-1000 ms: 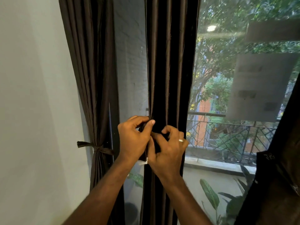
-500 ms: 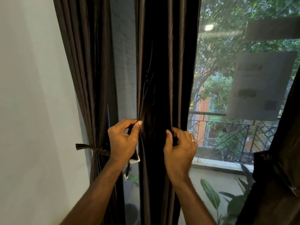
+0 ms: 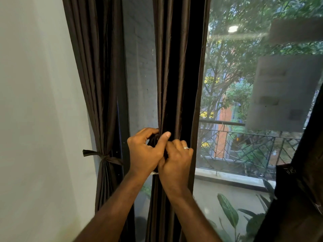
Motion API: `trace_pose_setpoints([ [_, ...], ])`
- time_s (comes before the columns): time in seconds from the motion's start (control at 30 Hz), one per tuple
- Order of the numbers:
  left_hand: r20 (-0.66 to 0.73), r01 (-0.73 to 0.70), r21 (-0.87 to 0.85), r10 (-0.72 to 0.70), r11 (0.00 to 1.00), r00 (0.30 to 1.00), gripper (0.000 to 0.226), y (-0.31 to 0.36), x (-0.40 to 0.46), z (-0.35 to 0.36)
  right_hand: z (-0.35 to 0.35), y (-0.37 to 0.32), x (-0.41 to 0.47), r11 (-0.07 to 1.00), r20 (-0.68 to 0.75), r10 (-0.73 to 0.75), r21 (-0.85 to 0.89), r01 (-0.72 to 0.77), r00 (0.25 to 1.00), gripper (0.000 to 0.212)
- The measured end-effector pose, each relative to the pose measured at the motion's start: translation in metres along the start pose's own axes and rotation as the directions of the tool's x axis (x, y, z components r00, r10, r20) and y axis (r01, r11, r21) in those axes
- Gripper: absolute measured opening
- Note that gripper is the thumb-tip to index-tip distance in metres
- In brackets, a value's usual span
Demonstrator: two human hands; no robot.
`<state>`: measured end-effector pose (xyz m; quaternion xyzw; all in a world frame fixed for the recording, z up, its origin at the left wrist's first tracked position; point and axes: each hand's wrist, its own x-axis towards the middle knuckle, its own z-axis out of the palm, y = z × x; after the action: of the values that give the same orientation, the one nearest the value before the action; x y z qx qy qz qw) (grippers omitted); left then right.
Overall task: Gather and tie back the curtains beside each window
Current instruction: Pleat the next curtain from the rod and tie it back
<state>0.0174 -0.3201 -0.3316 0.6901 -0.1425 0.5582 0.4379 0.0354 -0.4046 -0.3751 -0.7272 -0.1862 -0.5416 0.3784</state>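
A dark brown curtain (image 3: 176,75) hangs gathered in narrow folds between two window panes. My left hand (image 3: 146,152) and my right hand (image 3: 176,161) meet in front of it at waist height, fingers curled round the bunched fabric and a dark tie strip. A small white tag (image 3: 154,172) peeks out under my left hand. The tie itself is mostly hidden by my fingers. To the left, a second brown curtain (image 3: 97,84) hangs against the wall, cinched by a knotted tie-back (image 3: 103,157).
A white wall (image 3: 35,119) fills the left. The large window pane (image 3: 244,102) on the right looks onto a balcony railing, trees and potted plant leaves (image 3: 229,210). Another dark curtain (image 3: 297,198) hangs at the far right edge.
Half a second ago my hands were apart at the middle curtain's two edges. They have come back together at its front, squeezing the folds into a narrow bunch.
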Motion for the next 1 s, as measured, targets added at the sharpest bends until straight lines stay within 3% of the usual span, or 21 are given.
trace_pose_setpoints([
  [0.2,-0.026,0.024,0.081,-0.021,0.996,0.999,0.01,-0.005,0.007,0.0,-0.008,0.0,-0.001,0.995,0.041,-0.015,0.104,0.011,0.999,0.016],
  [0.3,-0.027,0.013,0.069,-0.011,0.998,1.0,0.008,-0.013,0.008,-0.008,-0.019,0.001,0.002,0.974,-0.055,0.094,0.211,-0.081,0.994,0.02],
  [0.43,-0.03,0.007,0.058,-0.005,0.998,1.0,0.009,-0.022,0.011,-0.009,-0.016,0.008,0.013,0.952,-0.052,0.243,0.203,-0.228,0.969,0.041],
  [0.57,-0.012,-0.04,0.046,0.041,0.998,0.999,0.009,-0.025,0.01,-0.008,-0.01,0.013,0.008,0.988,-0.105,0.117,0.113,-0.105,0.988,0.015],
  [0.67,-0.023,-0.055,0.043,0.056,0.998,0.998,0.008,-0.029,0.01,-0.011,-0.012,0.019,0.004,0.973,-0.153,0.202,0.142,-0.181,0.967,0.015],
  [0.8,-0.001,-0.075,0.018,0.075,0.997,0.997,0.006,-0.027,0.008,-0.011,-0.01,0.011,-0.002,0.995,-0.068,0.012,0.102,-0.005,0.998,0.021],
  [0.9,0.012,-0.093,0.003,0.093,0.996,0.996,0.006,-0.023,0.006,-0.01,-0.007,0.011,-0.001,0.983,-0.09,0.097,0.162,-0.081,0.991,0.023],
  [1.0,0.032,-0.112,0.009,0.112,0.994,0.993,0.008,-0.02,0.005,-0.008,-0.006,0.007,-0.005,0.995,-0.051,0.025,0.095,-0.02,0.998,0.019],
])
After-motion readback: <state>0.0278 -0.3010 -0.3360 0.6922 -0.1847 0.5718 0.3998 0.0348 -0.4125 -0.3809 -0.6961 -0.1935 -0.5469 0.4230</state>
